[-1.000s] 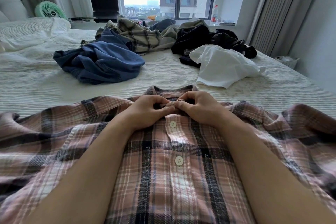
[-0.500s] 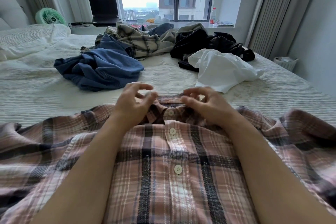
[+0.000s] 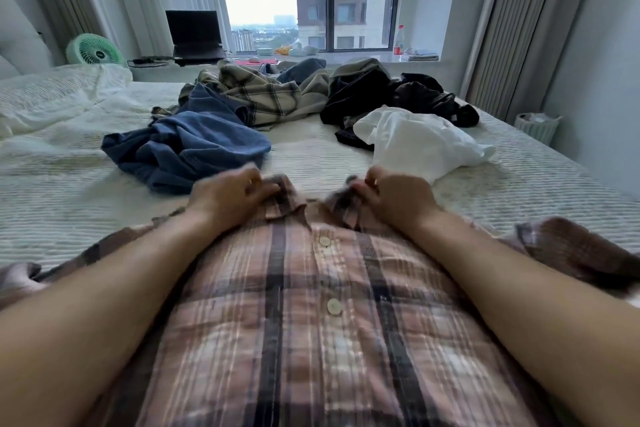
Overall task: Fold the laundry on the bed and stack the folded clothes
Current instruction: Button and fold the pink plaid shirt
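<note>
A green fan [image 3: 94,50] stands far left by the pillow [image 3: 52,94]. On the bed [image 3: 69,191] a blue garment [image 3: 187,146] lies crumpled, waiting its turn. The left hand [image 3: 228,194] pinches one collar wing of the pink plaid shirt [image 3: 311,322], which lies buttoned and face up nearest the person; the right hand [image 3: 394,198] pinches the other wing, likely to square the collar before folding. Beyond lie a tan plaid shirt [image 3: 263,94], dark clothes [image 3: 381,94] and a white garment [image 3: 415,142]. The bottle [image 3: 399,41] label is unreadable.
</note>
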